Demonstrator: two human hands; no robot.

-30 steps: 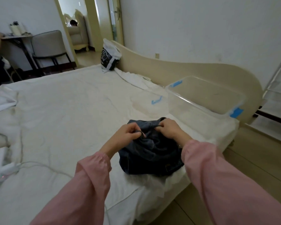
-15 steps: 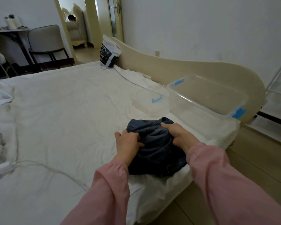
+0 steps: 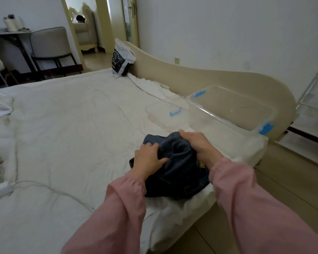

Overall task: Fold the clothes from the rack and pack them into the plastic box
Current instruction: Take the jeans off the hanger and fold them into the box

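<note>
A thin white cable (image 3: 35,181) trails over the rumpled white sheet (image 3: 72,116). Near the bed's right edge the left hand (image 3: 148,160) curls its fingers into a soft, bunched dark denim garment (image 3: 180,169), and the right hand (image 3: 196,143) clasps its top. Just beyond, a clear rectangular plastic box (image 3: 218,117) with blue clips sits against the curved cream headboard (image 3: 209,77).

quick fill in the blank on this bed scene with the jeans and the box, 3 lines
1. The left hand and right hand both hold dark jeans lying on the ____.
2. The clear plastic box is ____.
3. Both sleeves are ____.

Missing words: bed; empty; pink.
</note>
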